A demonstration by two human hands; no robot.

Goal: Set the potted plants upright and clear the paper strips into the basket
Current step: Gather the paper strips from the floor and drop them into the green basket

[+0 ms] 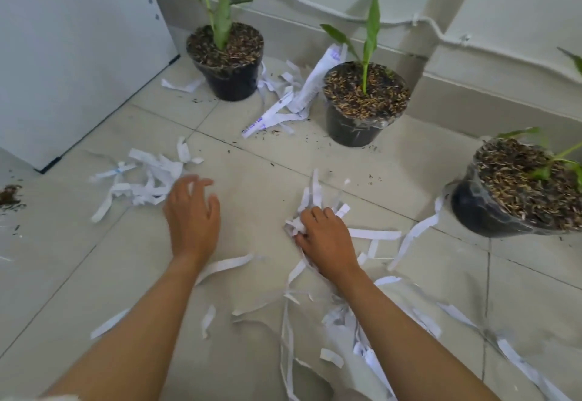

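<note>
Paper strips (pixel 148 180) lie scattered over the tiled floor (pixel 252 161): one heap by the left hand, one under the right, a third between the two far pots, loose singles toward the camera; too many to count. Judged light, limp, easily torn, prone to slide on tile, so best raked into a bunch and pinched from above rather than picked singly. Right hand (pixel 327 236): fingers curled shut on a wad of strips. Left hand (pixel 192 211): fingers spread wide, empty, just beside the left heap. Potted plants: three fully seen, all upright (pixel 225 60), (pixel 365 104), (pixel 519 186); leaf of a possible fourth at right edge. Basket not in view.
</note>
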